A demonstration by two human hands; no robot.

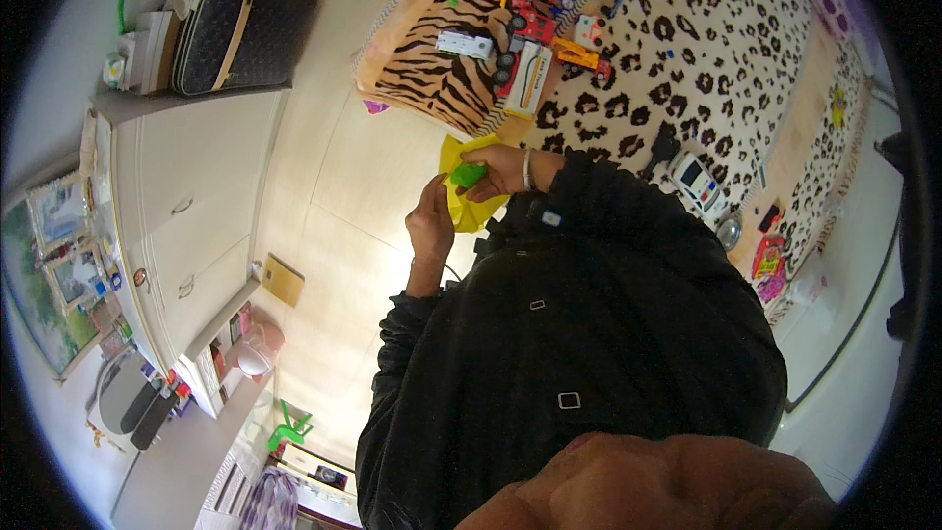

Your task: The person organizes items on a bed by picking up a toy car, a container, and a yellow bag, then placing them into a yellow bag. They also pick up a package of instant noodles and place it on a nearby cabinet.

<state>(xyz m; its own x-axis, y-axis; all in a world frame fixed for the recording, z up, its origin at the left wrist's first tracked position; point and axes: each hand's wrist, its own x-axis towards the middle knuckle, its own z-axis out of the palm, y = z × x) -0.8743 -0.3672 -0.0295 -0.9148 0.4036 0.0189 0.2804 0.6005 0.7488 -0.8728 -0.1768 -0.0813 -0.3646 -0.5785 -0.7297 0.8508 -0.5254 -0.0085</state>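
Observation:
My right hand point(497, 173), with a bangle at its wrist, grips a small bright green object point(466, 175), partly covered by the fingers. Just left of it is my left hand point(430, 224), its fingertips drawn together close to the green object. Whether those fingertips pinch anything is too small to tell. Behind and below both hands shows a yellow plastic-looking bag or sheet point(471, 217), partly hidden by the hands and the black sleeve.
Toy trucks point(530, 26), a white toy bus point(465, 45) and a toy box point(528, 79) lie on the animal-print bedspread point(589, 125). A toy police car point(695, 182) sits farther right. A white cabinet point(191, 184) carrying a dark suitcase point(228, 29) stands left, near a bathroom scale point(282, 280) on the floor.

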